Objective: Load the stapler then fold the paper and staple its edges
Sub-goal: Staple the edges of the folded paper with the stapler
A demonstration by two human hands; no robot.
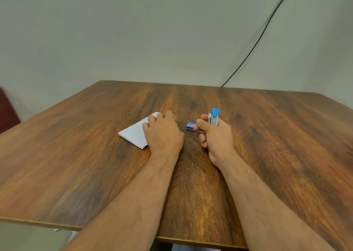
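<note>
A folded white paper (133, 133) lies on the wooden table (76, 164), left of centre. My left hand (163, 134) rests palm down on the paper's right part, covering it there. My right hand (214, 136) grips a small blue and silver stapler (214, 117), held upright with its blue end pointing up. A small blue staple box (192, 126) lies on the table between the two hands, partly hidden behind my right thumb.
A black cable (256, 46) runs down the pale wall to the table's far edge. A dark red object (7, 109) shows at the left edge, beyond the table. The table's near edge runs just below my forearms.
</note>
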